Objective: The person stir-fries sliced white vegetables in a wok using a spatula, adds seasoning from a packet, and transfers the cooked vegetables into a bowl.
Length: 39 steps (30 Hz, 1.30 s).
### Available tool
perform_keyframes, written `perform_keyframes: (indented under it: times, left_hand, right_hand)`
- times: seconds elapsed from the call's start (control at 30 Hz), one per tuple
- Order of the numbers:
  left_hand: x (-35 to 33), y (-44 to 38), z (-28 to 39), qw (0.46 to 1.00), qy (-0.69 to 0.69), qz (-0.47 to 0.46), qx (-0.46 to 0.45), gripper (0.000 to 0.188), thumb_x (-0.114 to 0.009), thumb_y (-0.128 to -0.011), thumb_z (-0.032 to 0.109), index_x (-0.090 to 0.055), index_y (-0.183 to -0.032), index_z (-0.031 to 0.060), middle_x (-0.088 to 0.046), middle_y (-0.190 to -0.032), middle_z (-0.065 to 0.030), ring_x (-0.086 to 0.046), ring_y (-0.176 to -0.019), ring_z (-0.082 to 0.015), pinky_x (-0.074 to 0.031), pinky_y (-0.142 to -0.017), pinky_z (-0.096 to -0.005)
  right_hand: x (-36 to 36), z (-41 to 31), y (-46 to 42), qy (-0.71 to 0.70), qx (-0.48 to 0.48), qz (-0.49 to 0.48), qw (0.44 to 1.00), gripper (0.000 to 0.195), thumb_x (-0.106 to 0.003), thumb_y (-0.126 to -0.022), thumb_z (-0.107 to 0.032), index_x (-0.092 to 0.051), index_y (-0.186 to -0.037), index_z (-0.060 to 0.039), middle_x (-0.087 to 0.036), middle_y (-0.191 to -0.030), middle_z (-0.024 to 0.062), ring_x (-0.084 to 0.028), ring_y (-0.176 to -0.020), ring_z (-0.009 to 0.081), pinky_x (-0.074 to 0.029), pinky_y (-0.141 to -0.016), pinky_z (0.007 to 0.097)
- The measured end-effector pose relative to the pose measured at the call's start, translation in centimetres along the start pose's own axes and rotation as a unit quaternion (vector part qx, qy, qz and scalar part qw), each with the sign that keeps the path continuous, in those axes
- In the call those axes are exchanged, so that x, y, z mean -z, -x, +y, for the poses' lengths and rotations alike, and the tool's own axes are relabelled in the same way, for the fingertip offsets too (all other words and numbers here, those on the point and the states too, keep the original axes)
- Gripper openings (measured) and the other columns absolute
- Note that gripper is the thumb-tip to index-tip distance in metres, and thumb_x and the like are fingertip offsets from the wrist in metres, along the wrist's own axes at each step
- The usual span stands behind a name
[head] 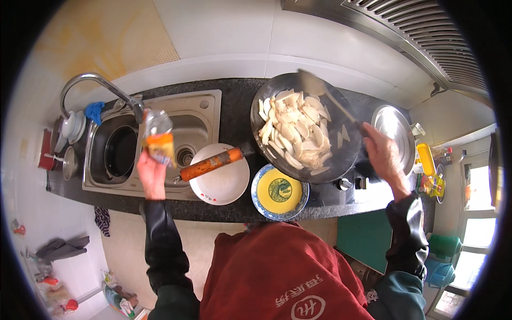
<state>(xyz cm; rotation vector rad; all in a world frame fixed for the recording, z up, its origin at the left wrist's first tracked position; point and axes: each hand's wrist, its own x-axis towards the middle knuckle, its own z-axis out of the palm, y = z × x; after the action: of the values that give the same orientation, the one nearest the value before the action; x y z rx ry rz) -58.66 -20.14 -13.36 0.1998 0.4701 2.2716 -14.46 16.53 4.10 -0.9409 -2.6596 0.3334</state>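
Observation:
My left hand (151,176) holds a small clear plastic packet with an orange and yellow label (159,140) over the sink. In my right hand (382,154) is the handle of a metal spatula (314,83), its blade raised over the back of a dark wok (348,156). Pale sliced pieces of food (300,128) lie heaped in the wok. The wok's worn orange handle (212,163) reaches left over a white plate (219,185). A blue-rimmed bowl, yellow inside with a green design (280,190), stands in front of the wok.
A double steel sink (214,116) with a curved faucet (100,80) is at left, a black pan (120,152) in its left basin. A round metal lid (394,136) lies right of the wok, near a yellow container (426,160). The range hood (400,40) hangs at upper right.

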Motion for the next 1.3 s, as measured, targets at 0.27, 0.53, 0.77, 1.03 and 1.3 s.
perform_keyframes:
  times: [0.27,0.53,0.77,1.03,1.3]
  left_hand:
    - [1.4,-15.4,-6.0,0.980,-0.028,0.193,-0.046,0.034,-0.041,-0.096,0.012,-0.046,-0.127,0.0000,-0.053,-0.128,-0.0123,-0.050,-0.119,-0.0246,-0.037,-0.105,-0.0435]
    - [2.8,-22.6,-9.1,0.981,-0.044,0.188,-0.023,0.034,-0.038,-0.099,0.015,-0.044,-0.129,0.0009,-0.051,-0.131,-0.0129,-0.047,-0.123,-0.0267,-0.035,-0.106,-0.0472]
    - [4.9,-24.6,-8.9,0.972,-0.105,0.204,-0.037,0.033,-0.041,-0.098,0.015,-0.045,-0.126,-0.0030,-0.054,-0.123,-0.0144,-0.051,-0.116,-0.0255,-0.039,-0.104,-0.0440]
    - [5.0,-26.2,-7.2,0.968,-0.104,0.227,-0.036,0.034,-0.051,-0.095,0.018,-0.050,-0.122,-0.0023,-0.056,-0.120,-0.0126,-0.053,-0.111,-0.0237,-0.042,-0.099,-0.0384]
    - [5.1,-28.9,-6.9,0.954,-0.156,0.254,0.027,0.029,-0.055,-0.093,0.023,-0.053,-0.117,0.0060,-0.057,-0.118,-0.0058,-0.052,-0.110,-0.0183,-0.041,-0.096,-0.0364]
  right_hand:
    - [1.1,-4.5,2.5,-0.017,0.004,-0.125,0.992,0.041,-0.063,-0.077,0.001,-0.061,-0.117,-0.0066,-0.054,-0.079,0.0140,-0.056,-0.068,0.0306,-0.045,-0.061,0.0371]
    - [11.5,-6.3,4.2,0.019,-0.026,-0.143,0.989,0.041,-0.063,-0.066,0.011,-0.069,-0.103,-0.0029,-0.055,-0.069,0.0090,-0.053,-0.061,0.0185,-0.041,-0.054,0.0302]
    - [15.3,-8.0,6.6,0.013,-0.054,-0.217,0.975,0.045,-0.064,-0.061,0.011,-0.066,-0.103,-0.0035,-0.052,-0.071,0.0081,-0.054,-0.062,0.0206,-0.040,-0.054,0.0296]
    - [7.2,-8.4,6.6,0.025,-0.152,-0.111,0.982,0.039,-0.061,-0.073,0.005,-0.066,-0.109,-0.0051,-0.048,-0.069,0.0082,-0.049,-0.059,0.0189,-0.039,-0.054,0.0303]
    - [2.0,-7.6,4.4,-0.027,-0.216,-0.052,0.975,0.038,-0.063,-0.079,0.000,-0.063,-0.117,-0.0051,-0.051,-0.072,0.0071,-0.051,-0.064,0.0162,-0.041,-0.059,0.0287]
